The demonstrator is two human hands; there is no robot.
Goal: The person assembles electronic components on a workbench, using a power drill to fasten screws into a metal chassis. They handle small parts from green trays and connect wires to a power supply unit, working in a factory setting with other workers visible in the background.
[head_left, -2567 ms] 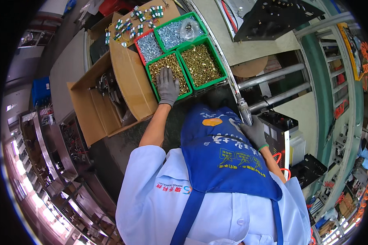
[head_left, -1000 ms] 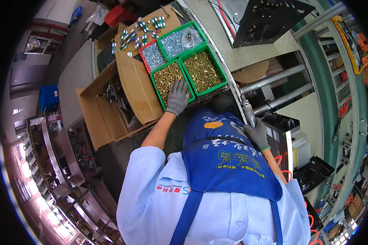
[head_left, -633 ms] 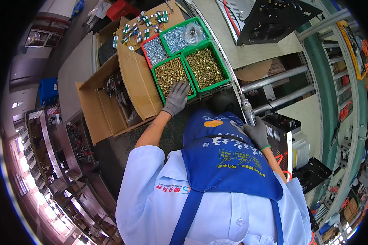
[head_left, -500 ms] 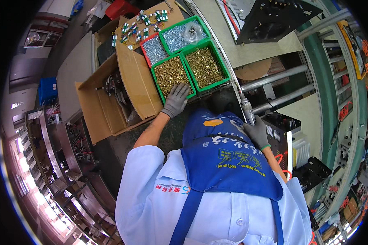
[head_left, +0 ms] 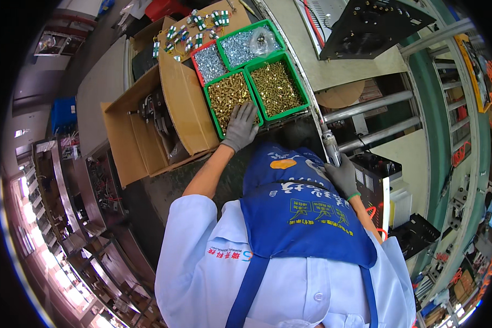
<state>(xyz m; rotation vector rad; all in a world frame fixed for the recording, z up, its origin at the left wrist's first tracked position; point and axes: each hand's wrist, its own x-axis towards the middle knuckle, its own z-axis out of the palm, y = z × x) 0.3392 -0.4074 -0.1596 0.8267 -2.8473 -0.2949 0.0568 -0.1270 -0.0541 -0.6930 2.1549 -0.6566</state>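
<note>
My left hand (head_left: 241,127), in a grey glove, lies over the near corner of a green tray (head_left: 222,133) of brass-coloured screws (head_left: 228,94). Its fingers stretch out onto the screws; I cannot make out any screw held in it. My right hand (head_left: 343,176), also gloved in grey, is closed around a silver cylindrical power screwdriver (head_left: 331,146) beside the bench edge. The tool points away from me, and its lower end is hidden by the glove. A second green tray (head_left: 287,114) with brass-coloured screws stands just right of the first.
Behind these trays sit a green tray (head_left: 222,53) and a red tray (head_left: 198,72), both with silver hardware. An open cardboard box (head_left: 194,117) stands left. Small green connectors with wires (head_left: 199,39) lie on cardboard. A black panel (head_left: 366,27) and metal rollers (head_left: 374,105) are to the right.
My left hand has moved slightly farther into the tray, and its fingers lie straighter over the screws. My right hand and the screwdriver have stayed almost in place.
</note>
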